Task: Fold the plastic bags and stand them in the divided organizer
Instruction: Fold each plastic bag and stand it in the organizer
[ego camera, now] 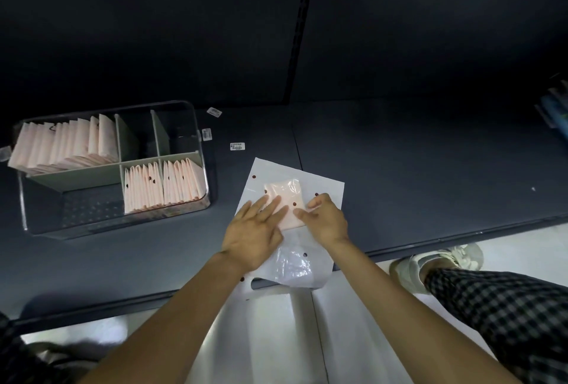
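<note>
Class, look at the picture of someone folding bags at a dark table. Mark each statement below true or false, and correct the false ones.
1. Both hands rest on the folded pink bag. True: the left hand and right hand press it with fingers mostly flat.
2. The organizer stands to the person's right. False: it stands to the left of the hands.
3. Every compartment of the organizer holds folded bags. False: the two small back compartments look empty, and so does the front-left one.
4. A white bag lies flat under the pink bag. True.
5. The white bag hangs over the table edge. True: its near end overhangs toward the person.
</note>
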